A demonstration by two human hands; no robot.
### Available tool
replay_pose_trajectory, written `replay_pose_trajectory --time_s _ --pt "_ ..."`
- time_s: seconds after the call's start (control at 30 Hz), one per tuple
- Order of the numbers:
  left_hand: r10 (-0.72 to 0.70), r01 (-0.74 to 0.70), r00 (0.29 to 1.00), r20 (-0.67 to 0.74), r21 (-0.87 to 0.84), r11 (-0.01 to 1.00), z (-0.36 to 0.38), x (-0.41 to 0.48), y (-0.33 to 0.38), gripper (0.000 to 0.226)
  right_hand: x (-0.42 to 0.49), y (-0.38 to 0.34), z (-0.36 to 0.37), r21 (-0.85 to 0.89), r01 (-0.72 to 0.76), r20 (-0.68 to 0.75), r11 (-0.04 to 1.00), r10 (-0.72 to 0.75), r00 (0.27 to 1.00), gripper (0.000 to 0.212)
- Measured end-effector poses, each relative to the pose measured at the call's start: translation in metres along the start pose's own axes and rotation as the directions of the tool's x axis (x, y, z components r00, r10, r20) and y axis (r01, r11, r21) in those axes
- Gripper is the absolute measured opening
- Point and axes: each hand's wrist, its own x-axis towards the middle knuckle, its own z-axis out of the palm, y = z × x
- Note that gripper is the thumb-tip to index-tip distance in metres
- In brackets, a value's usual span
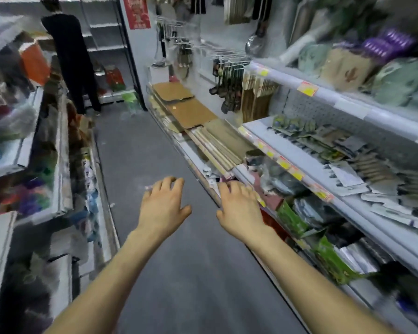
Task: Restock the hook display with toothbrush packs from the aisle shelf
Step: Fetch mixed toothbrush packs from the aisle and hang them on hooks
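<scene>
Both my arms reach forward over the grey aisle floor. My left hand [164, 203] hangs palm down above the floor, fingers spread, holding nothing. My right hand [239, 204] is also palm down with fingers apart, beside the front edge of the low right-hand shelf [307, 182]. That shelf carries flat carded packs [343, 162] lying in rows; the blur hides whether they are toothbrush packs. Wire hooks [229, 56] stick out of the pegboard further along on the right, some with hanging goods.
A person in black [70, 59] stands at the far end of the aisle by white shelving. Flattened cardboard [179, 100] and long boxes lie on the right-hand base shelf. Crowded shelves [46, 150] line the left side. Green packs [292, 218] fill the bottom right shelf.
</scene>
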Motion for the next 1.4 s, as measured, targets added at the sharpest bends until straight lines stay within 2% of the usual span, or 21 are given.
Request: replay_pose_trajectory --time_s 0.23,0.4,0.53,0.67,0.73,0.93,1.0,1.03,1.1,1.2,1.3,1.4 --pt "0.173 -0.172 0.985 0.013 -0.034 0.984 0.028 0.143 -0.007 0.07 0.117 0.039 0.01 0.044 -0.198 0.0 0.979 0.198 0.98 0.052" --pt "0.227 -0.227 0.974 0.008 -0.023 0.974 0.054 0.243 -0.009 0.067 0.215 0.07 0.027 0.038 -0.241 -0.036 0.97 0.242 0.97 0.053" --pt "0.286 -0.286 0.958 0.026 -0.021 0.958 0.069 0.323 -0.012 0.068 0.287 0.092 0.039 0.091 -0.29 -0.002 0.953 0.291 0.957 0.057" --pt "0.316 -0.315 0.949 0.005 -0.078 0.946 0.084 0.392 0.0 0.06 0.327 0.122 0.045 0.099 -0.366 0.001 0.925 0.368 0.93 0.057" --pt "0.379 -0.375 0.925 0.025 -0.109 0.921 0.097 0.417 0.015 0.061 0.335 0.141 0.048 0.107 -0.415 0.006 0.903 0.417 0.909 0.057" --pt "0.494 -0.474 0.867 0.069 -0.195 0.859 0.13 0.487 0.071 0.056 0.344 0.197 0.052 0.115 -0.575 0.003 0.81 0.579 0.816 0.059" --pt "0.561 -0.529 0.822 0.1 -0.231 0.816 0.15 0.522 0.097 0.054 0.353 0.221 0.057 0.112 -0.662 0.03 0.741 0.664 0.748 0.06" --pt "0.563 -0.53 0.82 0.103 -0.234 0.815 0.152 0.524 0.1 0.053 0.35 0.223 0.056 0.121 -0.669 0.042 0.733 0.67 0.741 0.061" --pt "0.627 -0.582 0.77 0.121 -0.268 0.767 0.17 0.558 0.12 0.054 0.36 0.24 0.06 0.109 -0.726 0.046 0.679 0.726 0.686 0.062" --pt "0.692 -0.637 0.712 0.119 -0.303 0.708 0.192 0.596 0.141 0.058 0.371 0.254 0.064 0.1 -0.786 0.011 0.61 0.789 0.614 0.063" --pt "0.704 -0.635 0.701 0.114 -0.349 0.689 0.21 0.626 0.159 0.064 0.383 0.263 0.07 0.119 -0.835 -0.002 0.538 0.841 0.542 0.063" --pt "0.726 -0.67 0.682 0.093 -0.318 0.67 0.228 0.642 0.172 0.066 0.389 0.267 0.078 0.152 -0.864 -0.014 0.48 0.875 0.484 0.062"
